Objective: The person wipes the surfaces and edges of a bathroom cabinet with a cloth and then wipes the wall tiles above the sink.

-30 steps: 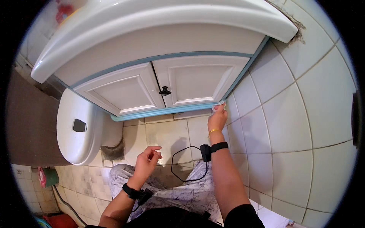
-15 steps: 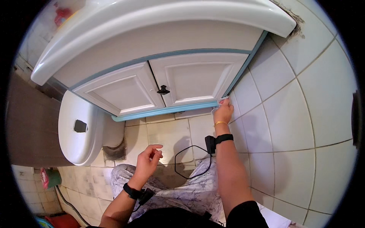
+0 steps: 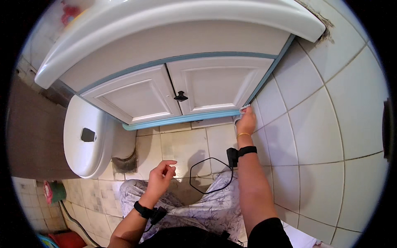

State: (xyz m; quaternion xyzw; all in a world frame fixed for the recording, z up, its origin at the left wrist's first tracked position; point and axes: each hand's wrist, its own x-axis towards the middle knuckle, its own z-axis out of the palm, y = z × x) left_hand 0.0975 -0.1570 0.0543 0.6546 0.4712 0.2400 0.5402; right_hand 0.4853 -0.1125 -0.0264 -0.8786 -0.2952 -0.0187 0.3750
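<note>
At the lower right corner of the white vanity cabinet (image 3: 132, 101), my right hand (image 3: 247, 120) is closed around a thin whitish cloth (image 3: 245, 109). Most of the cloth is hidden by the fingers, and its edge touches the blue trim (image 3: 182, 120) along the cabinet's base. My left hand (image 3: 160, 177) hovers over my lap with nothing in it, the index finger stretched out and the others loosely bent. A black knob (image 3: 180, 96) sits on the right-hand cabinet door, and both doors are closed.
A white toilet (image 3: 82, 140) stands left of the cabinet. The white washbasin (image 3: 186, 11) overhangs the doors, and a tiled wall (image 3: 314, 128) rises close on the right. From my right wrist strap hangs a black cable (image 3: 191, 177). A green and pink container (image 3: 56, 192) stands far left.
My right hand has shifted very slightly right at the same cabinet corner, still holding the cloth. The left hand has stayed nearly in place. The view has moved a little.
</note>
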